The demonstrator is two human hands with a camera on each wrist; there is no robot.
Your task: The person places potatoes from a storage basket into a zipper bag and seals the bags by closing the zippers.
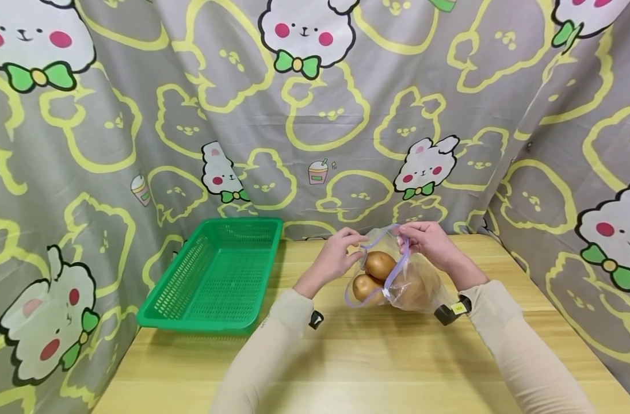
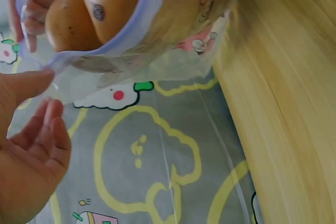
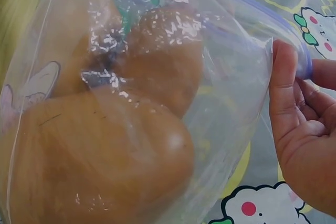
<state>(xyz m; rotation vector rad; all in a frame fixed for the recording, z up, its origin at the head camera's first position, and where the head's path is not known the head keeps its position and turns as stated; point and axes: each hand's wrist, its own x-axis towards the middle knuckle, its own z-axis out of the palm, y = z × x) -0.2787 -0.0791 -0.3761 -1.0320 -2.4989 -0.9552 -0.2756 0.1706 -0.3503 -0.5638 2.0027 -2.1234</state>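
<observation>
A clear zip bag (image 1: 397, 268) with a purple zip rim lies on its side on the table, its mouth spread wide. Smooth brown potatoes (image 1: 380, 265) fill it; two show at the mouth, and others appear through the film in the right wrist view. My left hand (image 1: 336, 257) pinches the far left edge of the mouth between thumb and fingertips. On the opposite side, my right hand (image 1: 432, 244) grips the rim, its thumb and index finger (image 3: 286, 72) on the film. Printed cartoon figures mark the bag's side.
Left of the bag stands a green plastic basket (image 1: 198, 324) with slotted walls and nothing in it. Both sit on a light wood-grain table (image 1: 346, 368). A grey curtain (image 1: 304, 126) with cartoon prints hangs behind and along both sides.
</observation>
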